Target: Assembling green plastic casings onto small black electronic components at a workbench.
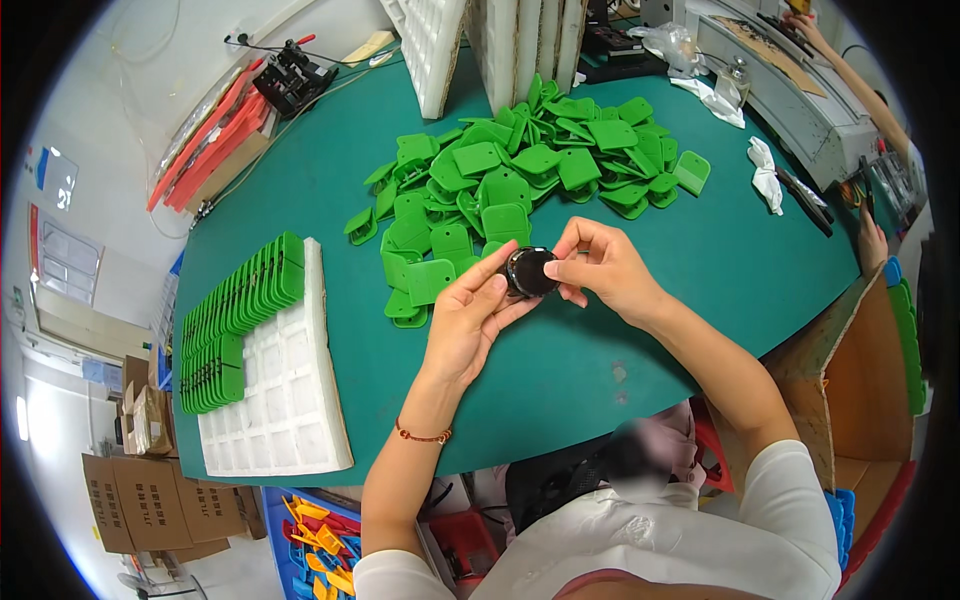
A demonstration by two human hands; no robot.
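Note:
A round black thing with a shiny rim and a flat, dull face [524, 268] is held up over the front of the pile; I cannot tell its exact kind. My left hand [465, 318] is closed on its left side, fingers along the rim. From the right, my right hand [612, 272] pinches its edge, thumb on the face and other fingers curled behind. Just beyond both hands, a heap of green plastic clips [503, 190] spreads over the green table mat [480, 400]. Several touch or overlap one another.
At left, a white foam tray [325, 400] holds rows of upright green clips [245, 310]. Foam panels [430, 55] stand behind the heap. A blue bin of coloured clips [315, 545] is below left; a cardboard box [870, 390] is at right. Another person's hand [873, 240] shows far right.

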